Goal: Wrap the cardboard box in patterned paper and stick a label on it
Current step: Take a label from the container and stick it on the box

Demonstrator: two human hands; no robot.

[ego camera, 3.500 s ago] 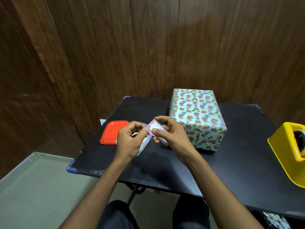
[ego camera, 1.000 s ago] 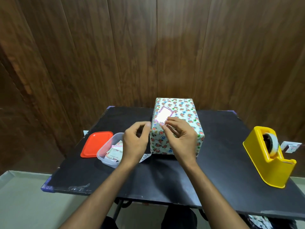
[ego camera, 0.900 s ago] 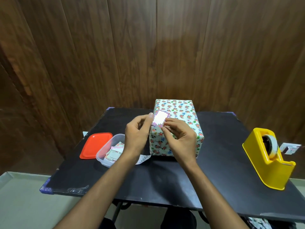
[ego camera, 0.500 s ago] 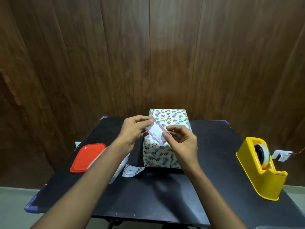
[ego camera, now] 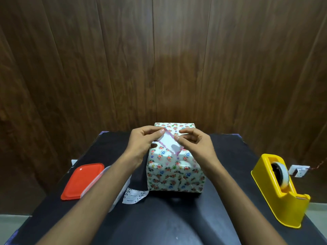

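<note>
The box, wrapped in white floral paper, stands in the middle of the black table. Just above its top I hold a white label with a pink border, tilted like a diamond. My left hand pinches the label's upper left edge between thumb and fingers. My right hand pinches its right edge. Whether the label touches the paper, I cannot tell.
A red lid lies at the left, next to a clear plastic container mostly hidden by my left forearm. A printed backing strip lies in front of the box. A yellow tape dispenser stands at the right. A wood-panelled wall rises behind the table.
Both hands carried the label from near the container up over the box top. The camera tilted upward, so the table sits lower in view.
</note>
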